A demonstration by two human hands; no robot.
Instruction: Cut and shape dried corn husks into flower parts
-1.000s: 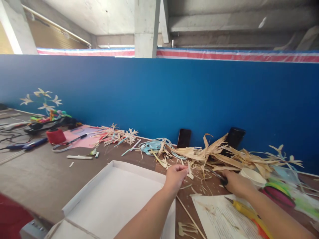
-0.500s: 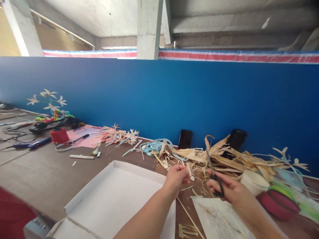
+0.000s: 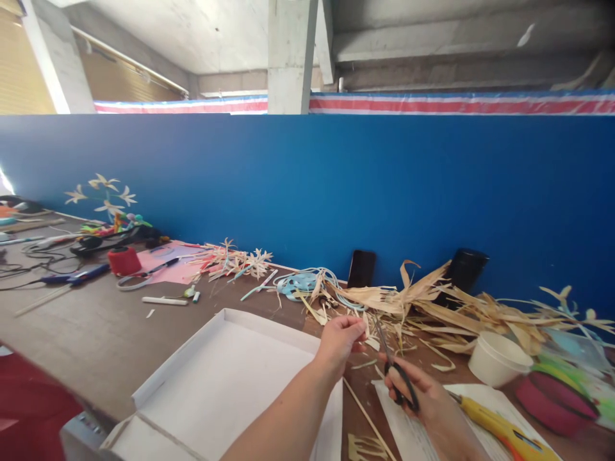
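My left hand (image 3: 342, 338) is closed in a pinch on a small pale strip of dried husk (image 3: 366, 325), held just above the brown table. My right hand (image 3: 414, 392) grips black-handled scissors (image 3: 394, 374), fingers through the loops. The blades point up and left toward the strip. Behind both hands lies a heap of dried husk leaves (image 3: 432, 301). A shallow white box lid (image 3: 202, 378) sits left of my left forearm.
A white cup (image 3: 497, 358), a pink bowl (image 3: 552, 397) and a yellow utility knife (image 3: 500, 426) lie at the right on a printed sheet (image 3: 408, 435). Two dark phones (image 3: 361, 267) lean on the blue wall. Red thread spool (image 3: 123, 260), pink paper and husk flowers (image 3: 103, 195) stand far left.
My right hand picked the scissors up from the table and brought them left toward the strip in my left hand. The camera shifted a little to the left.
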